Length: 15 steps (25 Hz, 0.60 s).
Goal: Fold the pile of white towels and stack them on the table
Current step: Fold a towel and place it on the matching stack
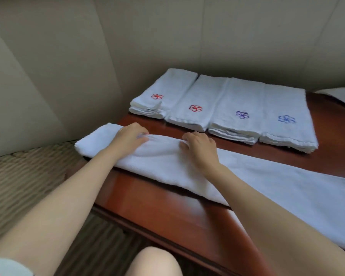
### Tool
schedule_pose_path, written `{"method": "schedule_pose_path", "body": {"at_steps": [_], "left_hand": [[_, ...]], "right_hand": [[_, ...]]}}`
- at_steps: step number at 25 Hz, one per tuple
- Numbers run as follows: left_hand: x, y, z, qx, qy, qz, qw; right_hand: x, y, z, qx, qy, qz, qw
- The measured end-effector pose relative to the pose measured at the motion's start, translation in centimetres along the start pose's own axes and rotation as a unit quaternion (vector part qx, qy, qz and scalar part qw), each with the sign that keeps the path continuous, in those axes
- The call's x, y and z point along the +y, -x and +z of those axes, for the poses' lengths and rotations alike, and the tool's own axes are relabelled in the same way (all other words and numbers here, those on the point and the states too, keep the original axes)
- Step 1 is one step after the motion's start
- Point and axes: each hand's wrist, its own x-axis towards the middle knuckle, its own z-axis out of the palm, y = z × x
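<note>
I see both hands down on the long white towel, the left hand and the right hand near each other, each with fingers curled over its far folded edge and pinching the cloth. The towel lies across the wooden table under the hands, its left end just past the left hand and the rest running off to the right. Beyond the hands, four folded towel stacks sit side by side near the wall.
</note>
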Motion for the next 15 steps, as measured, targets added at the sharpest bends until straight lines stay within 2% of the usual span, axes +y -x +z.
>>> {"method": "schedule_pose_path", "body": {"at_steps": [4,6,10,12,15], "left_hand": [[-0.3,-1.2,-1.0,0.06,0.004,0.038,0.997],[-0.6,-2.1,-1.2,0.085,0.021,0.045,0.995],[-1.0,-2.7,1.2,0.044,-0.034,0.007,0.998],[-1.3,-2.4,1.8,0.062,-0.073,0.0,0.995],[-1.8,-1.2,0.4,0.189,-0.134,0.049,0.972]], "right_hand": [[0.3,-0.4,1.0,0.041,0.033,0.037,0.998],[0.1,-1.0,0.9,0.028,0.025,0.04,0.998],[0.1,-1.1,1.2,-0.007,0.035,0.057,0.998],[0.3,-0.9,1.2,0.038,0.063,0.049,0.996],[-1.6,-1.8,0.6,0.138,0.082,-0.008,0.987]]}}
